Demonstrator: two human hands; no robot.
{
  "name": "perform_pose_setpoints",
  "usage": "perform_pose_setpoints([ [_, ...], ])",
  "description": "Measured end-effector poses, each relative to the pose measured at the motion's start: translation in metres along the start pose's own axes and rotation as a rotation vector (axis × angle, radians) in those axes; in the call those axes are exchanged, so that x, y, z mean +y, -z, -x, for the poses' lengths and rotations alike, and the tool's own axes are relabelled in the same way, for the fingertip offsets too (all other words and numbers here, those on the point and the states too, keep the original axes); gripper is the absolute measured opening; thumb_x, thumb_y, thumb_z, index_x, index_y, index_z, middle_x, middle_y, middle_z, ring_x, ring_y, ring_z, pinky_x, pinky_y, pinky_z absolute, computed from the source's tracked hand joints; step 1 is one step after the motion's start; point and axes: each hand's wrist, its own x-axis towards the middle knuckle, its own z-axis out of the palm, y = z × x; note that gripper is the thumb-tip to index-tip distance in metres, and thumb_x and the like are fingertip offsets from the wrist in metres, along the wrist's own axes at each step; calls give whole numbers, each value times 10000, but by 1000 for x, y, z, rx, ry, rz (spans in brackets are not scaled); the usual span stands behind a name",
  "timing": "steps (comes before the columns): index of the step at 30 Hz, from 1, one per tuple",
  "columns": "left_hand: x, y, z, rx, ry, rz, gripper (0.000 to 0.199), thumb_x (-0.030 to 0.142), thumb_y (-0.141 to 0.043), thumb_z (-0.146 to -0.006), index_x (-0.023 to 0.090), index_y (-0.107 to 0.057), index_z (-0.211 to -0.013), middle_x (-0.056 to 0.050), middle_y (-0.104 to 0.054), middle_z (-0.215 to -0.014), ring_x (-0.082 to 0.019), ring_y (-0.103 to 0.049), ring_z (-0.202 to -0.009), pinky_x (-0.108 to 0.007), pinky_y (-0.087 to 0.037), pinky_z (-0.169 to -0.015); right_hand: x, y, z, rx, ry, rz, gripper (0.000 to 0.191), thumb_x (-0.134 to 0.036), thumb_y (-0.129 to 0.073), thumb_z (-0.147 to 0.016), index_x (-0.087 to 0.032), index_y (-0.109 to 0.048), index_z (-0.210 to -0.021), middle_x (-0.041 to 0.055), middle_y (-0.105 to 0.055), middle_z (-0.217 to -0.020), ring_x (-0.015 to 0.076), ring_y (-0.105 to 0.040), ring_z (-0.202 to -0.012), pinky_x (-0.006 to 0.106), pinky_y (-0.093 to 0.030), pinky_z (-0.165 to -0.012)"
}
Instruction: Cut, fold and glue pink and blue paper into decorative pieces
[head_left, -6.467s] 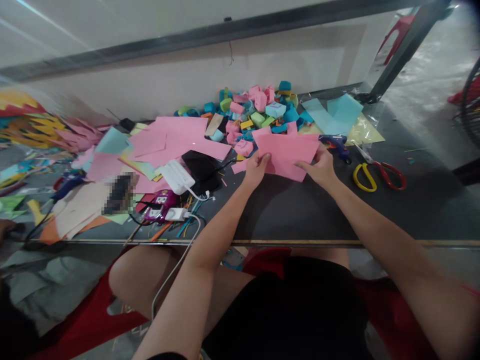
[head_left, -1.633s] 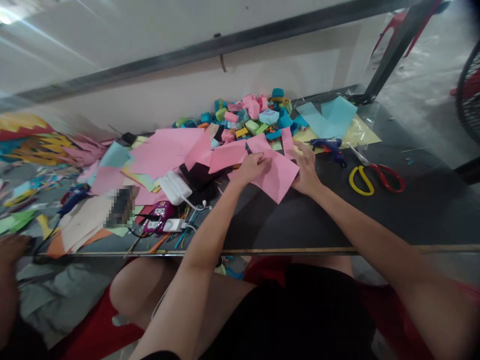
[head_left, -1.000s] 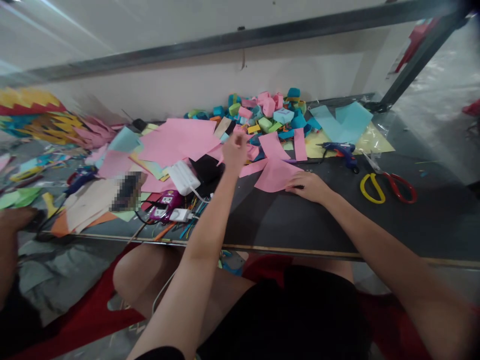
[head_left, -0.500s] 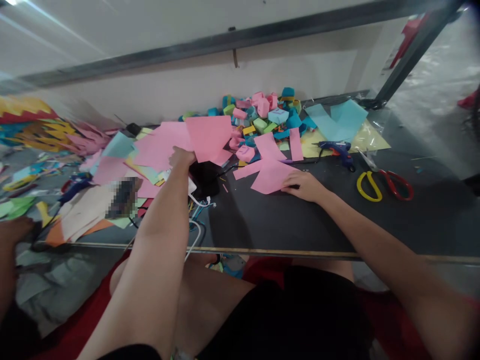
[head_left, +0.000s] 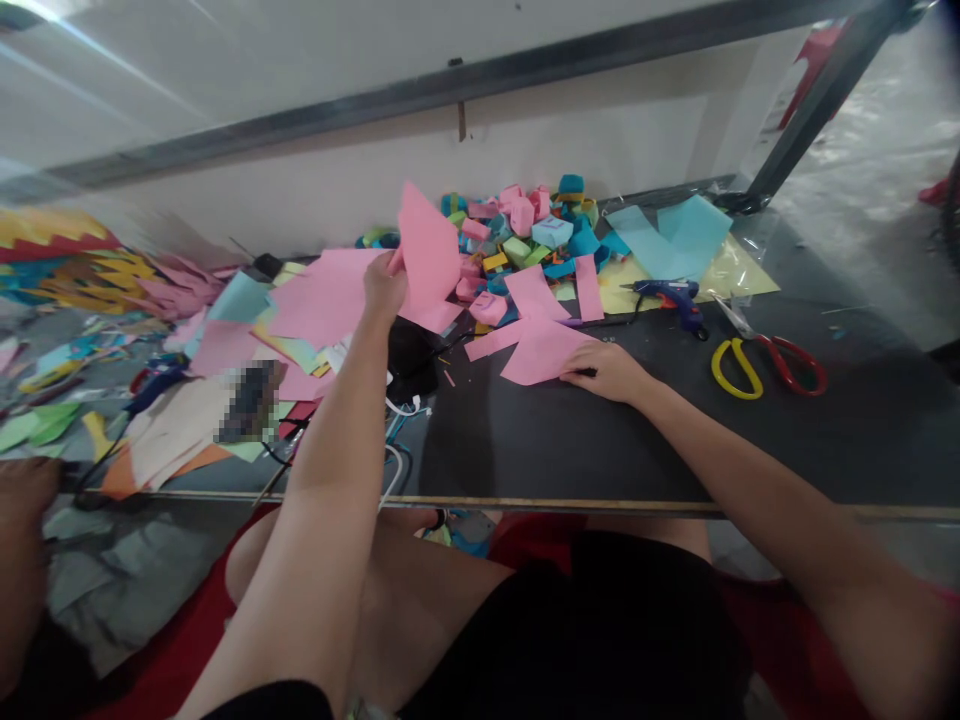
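My left hand is closed on the left edge of a pink sheet, which stands raised and bent above other pink paper. My right hand lies at the lower right edge of a cut pink piece on the dark table, its fingertips together on the paper; whether they pinch it is unclear. Smaller pink pieces lie just behind that one. Behind both hands is a heap of small pink, blue and green folded shapes.
On the right lie a blue glue gun and scissors with red and yellow handles. Light-blue sheets are behind them. Mixed paper, cables and a pixelated dark object cover the left. Another person's hand is at far left.
My left hand has moved right and up and taken hold of the pink sheet, whose left side has lifted and bent. My right hand has stayed in place.
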Motion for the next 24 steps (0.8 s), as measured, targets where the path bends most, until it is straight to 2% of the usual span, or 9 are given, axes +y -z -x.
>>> perform_pose_setpoints([
  [2,13,-5,8,-119,-107,-70,236,313,-554,-866,209,-735,-976,-88,-767,-1142,-284,-684,-1200,-392,-506,-1082,0,0,0,0,-3,-5,190,-288,-658,-971,-249,-836,-920,62,-829,-957,226,-771,-949,389,-589,-905],
  [5,31,-12,22,-427,-279,-194,278,234,-608,-782,221,-784,-998,-86,-728,-1343,-280,-623,-1332,-380,-428,-1183,0,0,1,0,18,-8,193,-273,-652,-970,-241,-836,-922,59,-831,-954,225,-775,-937,384,-593,-897],
  [7,38,-14,31,-608,-284,-255,360,235,-636,-756,252,-794,-1080,-72,-751,-1314,-291,-644,-1294,-401,-438,-1168,2,-1,2,12,29,-4,190,-267,-656,-963,-242,-839,-920,58,-832,-949,226,-778,-942,374,-597,-891],
  [10,44,-11,38,-831,-184,-318,331,307,-704,-732,311,-807,-1046,-52,-795,-1197,-300,-708,-1138,-417,-495,-1073,4,-3,3,41,32,17,186,-209,-660,-927,-247,-843,-935,53,-835,-975,225,-782,-975,371,-606,-905],
  [13,47,-4,40,-754,-118,-405,394,378,-811,-660,265,-798,-1037,-102,-795,-1154,-345,-688,-1172,-443,-488,-1073,5,-5,3,40,25,41,251,-129,-648,-869,-266,-839,-958,30,-836,-1028,223,-780,-1019,392,-613,-936],
  [16,51,-3,41,-576,-209,-414,671,448,-858,-651,198,-710,-1256,-177,-704,-1347,-403,-573,-1357,-494,-413,-1171,6,-4,3,24,14,46,284,-112,-643,-844,-286,-837,-957,12,-836,-1043,225,-781,-1035,404,-621,-937],
  [20,61,-9,48,-579,-252,-413,935,356,-884,-647,135,-522,-1480,-244,-496,-1586,-422,-452,-1479,-513,-368,-1222,4,-2,4,27,12,52,336,-75,-642,-791,-267,-843,-980,25,-834,-1056,234,-782,-1043,393,-621,-950],
  [22,70,-13,56,-555,-238,-375,829,308,-836,-710,129,-532,-1461,-240,-475,-1606,-397,-436,-1498,-492,-359,-1234,2,0,4,32,1,59,384,-65,-661,-761,-258,-841,-1040,36,-829,-1091,242,-779,-1052,391,-622,-947],
  [24,85,-18,73,-436,-217,-285,569,263,-732,-813,154,-609,-1357,-205,-562,-1534,-353,-505,-1445,-464,-378,-1216,1,1,4,23,0,58,394,-73,-680,-764,-263,-840,-1070,39,-827,-1107,250,-775,-1062,395,-621,-948],
])
